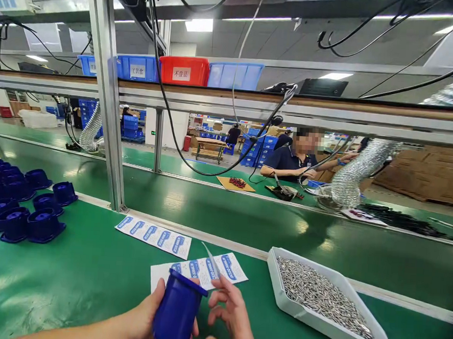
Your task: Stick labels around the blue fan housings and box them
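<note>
My left hand (146, 315) is wrapped around a dark blue plastic cup-shaped part (177, 312), held just above the green bench at the bottom centre. My right hand (231, 315) sits right beside it, fingers pinched on a thin clear strip (210, 255) that rises from the fingertips; it looks like a peeled label or backing. Just behind both hands lies a white sheet of blue stickers (201, 271). A second sticker sheet (153, 235) lies farther back to the left.
A white tray (276, 290) full of small metal screws sits at the right. Several dark blue parts (21, 203) stand at the left. A metal post (107, 106) rises behind. Across the conveyor a person (292, 160) works at another bench; blue and red bins (182, 70) line the overhead shelf.
</note>
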`<state>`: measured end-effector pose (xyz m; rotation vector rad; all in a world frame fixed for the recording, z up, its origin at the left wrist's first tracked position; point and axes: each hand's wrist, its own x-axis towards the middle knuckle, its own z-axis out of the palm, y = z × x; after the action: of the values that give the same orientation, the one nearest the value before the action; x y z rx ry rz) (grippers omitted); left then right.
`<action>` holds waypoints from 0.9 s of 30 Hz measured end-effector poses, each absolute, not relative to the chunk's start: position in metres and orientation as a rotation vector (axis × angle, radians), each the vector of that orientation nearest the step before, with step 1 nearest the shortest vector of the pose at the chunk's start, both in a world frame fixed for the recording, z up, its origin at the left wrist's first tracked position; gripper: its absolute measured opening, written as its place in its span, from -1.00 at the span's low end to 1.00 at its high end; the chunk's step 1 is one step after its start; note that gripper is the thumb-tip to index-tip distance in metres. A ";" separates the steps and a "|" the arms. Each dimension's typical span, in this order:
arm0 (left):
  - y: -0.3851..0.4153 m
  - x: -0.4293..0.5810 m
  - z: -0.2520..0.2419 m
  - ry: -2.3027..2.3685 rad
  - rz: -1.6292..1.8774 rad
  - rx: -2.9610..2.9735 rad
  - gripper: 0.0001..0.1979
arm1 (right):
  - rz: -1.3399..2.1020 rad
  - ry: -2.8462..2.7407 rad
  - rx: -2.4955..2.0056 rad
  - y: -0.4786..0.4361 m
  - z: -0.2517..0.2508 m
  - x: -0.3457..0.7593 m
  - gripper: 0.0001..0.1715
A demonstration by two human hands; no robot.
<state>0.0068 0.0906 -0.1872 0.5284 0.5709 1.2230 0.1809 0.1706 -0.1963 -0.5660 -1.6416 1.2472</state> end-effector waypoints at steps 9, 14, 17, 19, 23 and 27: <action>0.101 0.005 -0.182 0.869 1.491 0.422 0.11 | 0.547 -1.781 -0.695 0.202 -0.174 0.202 -0.82; 0.104 -0.003 -0.178 1.068 1.444 0.441 -0.01 | 0.561 -1.726 -0.518 0.196 -0.164 0.203 -0.70; 0.106 -0.013 -0.177 1.207 1.523 0.555 -0.15 | 0.627 -1.720 -0.644 0.201 -0.169 0.201 -0.52; 0.105 -0.018 -0.178 1.294 1.577 0.615 -0.23 | 0.708 -1.698 -0.727 0.207 -0.175 0.199 -0.49; 0.101 -0.016 -0.180 1.292 1.636 0.624 -0.23 | 0.846 -1.629 -0.761 0.210 -0.175 0.196 -0.61; 0.097 -0.003 -0.179 1.036 1.551 0.461 -0.03 | 0.821 -1.614 -0.605 0.197 -0.165 0.200 -0.90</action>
<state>-0.0032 0.0969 -0.1788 0.4611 1.0355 1.5507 0.1997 0.1971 -0.1648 -0.6050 -1.6142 0.8214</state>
